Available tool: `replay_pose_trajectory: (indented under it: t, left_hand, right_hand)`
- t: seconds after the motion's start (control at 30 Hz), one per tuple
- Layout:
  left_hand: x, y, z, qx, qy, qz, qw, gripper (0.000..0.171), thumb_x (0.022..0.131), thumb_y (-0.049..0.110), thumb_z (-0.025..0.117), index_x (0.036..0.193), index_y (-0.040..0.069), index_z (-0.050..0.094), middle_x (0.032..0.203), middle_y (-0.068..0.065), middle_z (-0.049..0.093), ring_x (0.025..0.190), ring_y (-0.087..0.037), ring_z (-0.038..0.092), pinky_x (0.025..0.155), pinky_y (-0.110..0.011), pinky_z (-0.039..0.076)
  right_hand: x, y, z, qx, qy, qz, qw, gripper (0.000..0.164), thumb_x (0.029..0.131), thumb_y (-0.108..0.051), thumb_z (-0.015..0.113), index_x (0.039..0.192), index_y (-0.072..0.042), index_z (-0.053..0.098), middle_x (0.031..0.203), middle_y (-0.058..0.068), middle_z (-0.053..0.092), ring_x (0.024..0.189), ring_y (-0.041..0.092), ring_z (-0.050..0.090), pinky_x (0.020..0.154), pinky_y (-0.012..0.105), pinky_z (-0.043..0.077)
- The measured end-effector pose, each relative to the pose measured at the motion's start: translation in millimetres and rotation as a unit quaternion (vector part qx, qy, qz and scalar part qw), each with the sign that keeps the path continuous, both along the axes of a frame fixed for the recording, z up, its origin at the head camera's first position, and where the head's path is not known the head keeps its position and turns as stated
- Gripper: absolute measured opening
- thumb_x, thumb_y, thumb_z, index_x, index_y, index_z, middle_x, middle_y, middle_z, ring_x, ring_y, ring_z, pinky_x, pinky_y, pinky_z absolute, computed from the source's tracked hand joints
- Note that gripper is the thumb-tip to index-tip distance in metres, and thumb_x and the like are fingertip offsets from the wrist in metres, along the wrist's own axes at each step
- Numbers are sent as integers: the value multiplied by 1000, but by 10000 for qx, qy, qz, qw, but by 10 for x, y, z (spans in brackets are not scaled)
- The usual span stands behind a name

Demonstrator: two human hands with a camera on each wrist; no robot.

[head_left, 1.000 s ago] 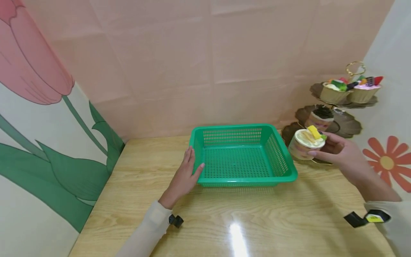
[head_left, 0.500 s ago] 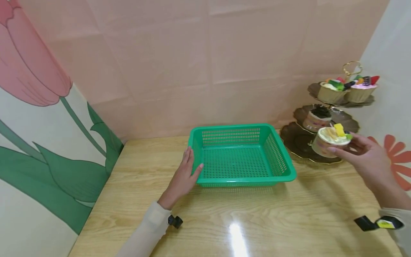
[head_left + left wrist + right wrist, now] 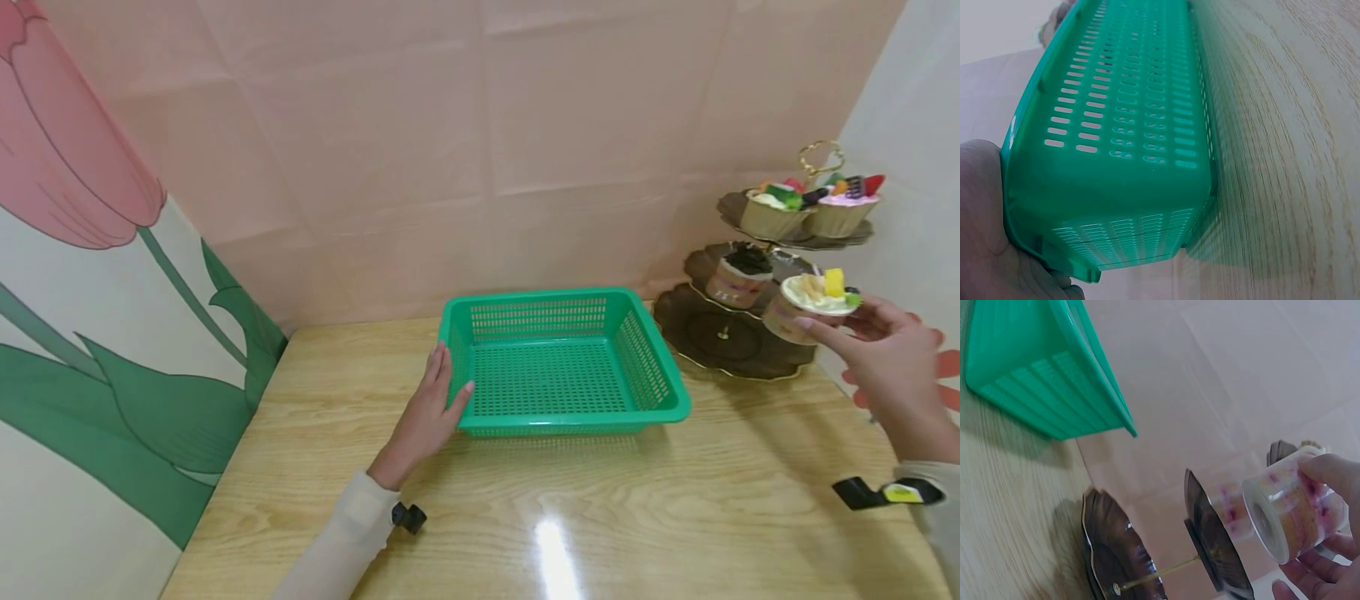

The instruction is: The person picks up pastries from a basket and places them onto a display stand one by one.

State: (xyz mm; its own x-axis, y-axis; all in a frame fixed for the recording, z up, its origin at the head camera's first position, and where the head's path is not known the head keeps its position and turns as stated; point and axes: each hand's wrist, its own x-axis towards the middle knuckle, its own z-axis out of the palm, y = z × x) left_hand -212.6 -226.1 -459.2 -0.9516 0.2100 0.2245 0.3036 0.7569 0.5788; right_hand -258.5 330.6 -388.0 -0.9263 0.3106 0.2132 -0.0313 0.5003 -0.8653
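My right hand (image 3: 892, 354) holds a clear dessert cup (image 3: 813, 308) by its side, topped with cream and a yellow piece. The cup is slightly tilted beside the middle plate of a three-tier brown stand (image 3: 731, 342); the right wrist view shows its pale base (image 3: 1266, 525) just off that plate's edge. Another dessert cup (image 3: 738, 279) with a dark topping sits on the middle plate. My left hand (image 3: 427, 408) rests against the left rim of a green plastic basket (image 3: 577, 421), fingers straight along it and thumb at the near corner.
On the stand's top plate are two cupcakes (image 3: 776, 217) with fruit toppings, below a gold ring handle (image 3: 821, 157). A pink wall covering (image 3: 360, 167) hangs behind the wooden table (image 3: 487, 517). The basket stands left of the tiered stand.
My right hand has carried the dessert cup right and upward, from near the basket and in front of the bottom plate to the middle plate's right side. The left hand stays on the basket.
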Motion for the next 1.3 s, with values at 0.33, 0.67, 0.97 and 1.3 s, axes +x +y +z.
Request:
replay_pose_trajectory:
  t: [0.33,0.67,0.97,1.3]
  left_hand:
    - [-2,9,14,-16,-56,8,10000,80,109,54,33,161,-1,8,171,-12,-1,156,-26,1,121,-49,20]
    - [-10,18,29,-42,-71,-20,10000,81,108,57,31,161,-1,9,171,-12,-1,155,-17,-5,122,-46,17]
    - [-18,15,21,-40,-12,-22,10000,81,108,55,32,161,-2,9,171,-13,-1,155,-18,-4,122,-48,18]
    - [-14,0,-1,-43,-51,7,10000,81,108,55,32,161,-1,8,171,-12,-1,155,-17,-5,122,-46,16]
  right_hand:
    - [-261,207,-19,-302,150,-117,9994,68,88,-28,82,149,-18,53,102,-26,57,88,-7,53,61,6,45]
    - [-463,440,-70,-105,-161,52,9998,75,89,-33,80,154,-14,47,101,-30,57,87,-15,51,64,3,42]
    - [-612,557,-85,346,-425,-9,9985,79,89,-43,78,153,-9,46,90,-37,52,79,-17,48,60,5,42]
    - [-709,509,-49,443,-400,196,9980,60,87,-45,79,136,-15,62,78,-43,54,78,-19,50,58,8,42]
